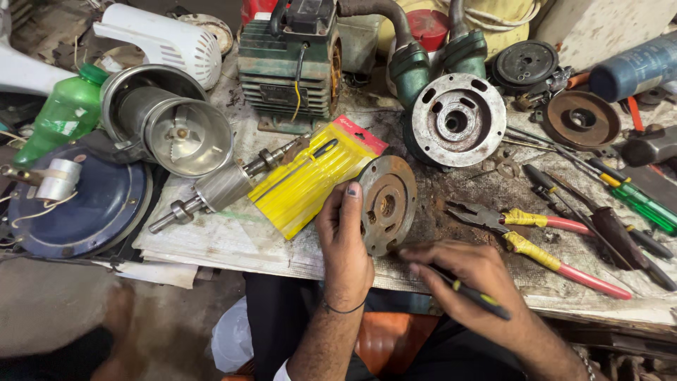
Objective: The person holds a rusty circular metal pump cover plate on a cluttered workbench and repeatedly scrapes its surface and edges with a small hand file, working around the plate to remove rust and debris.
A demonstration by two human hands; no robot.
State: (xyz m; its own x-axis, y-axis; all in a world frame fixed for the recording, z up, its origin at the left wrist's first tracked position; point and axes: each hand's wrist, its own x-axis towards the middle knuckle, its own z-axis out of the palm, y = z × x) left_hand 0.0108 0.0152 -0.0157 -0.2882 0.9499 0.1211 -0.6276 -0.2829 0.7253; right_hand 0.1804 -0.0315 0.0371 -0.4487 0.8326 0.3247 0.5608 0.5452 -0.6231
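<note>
The left hand [345, 243] grips a rusty round metal plate with a central hole [386, 203], propping it on edge on the grimy workbench [493, 194], just beside a yellow tool packet [310, 176]. The right hand [474, 276] is closed around a black-and-yellow screwdriver [471, 295], its tip at the plate's lower rim. Heavy rust still covers the plate, so the cleaning or scraping looks barely begun. 1 pair of red-handled pliers [543, 243] lies near.

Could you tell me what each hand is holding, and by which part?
Left hand grips the rusty round plate by its left rim; right hand holds a screwdriver by its handle.
</note>
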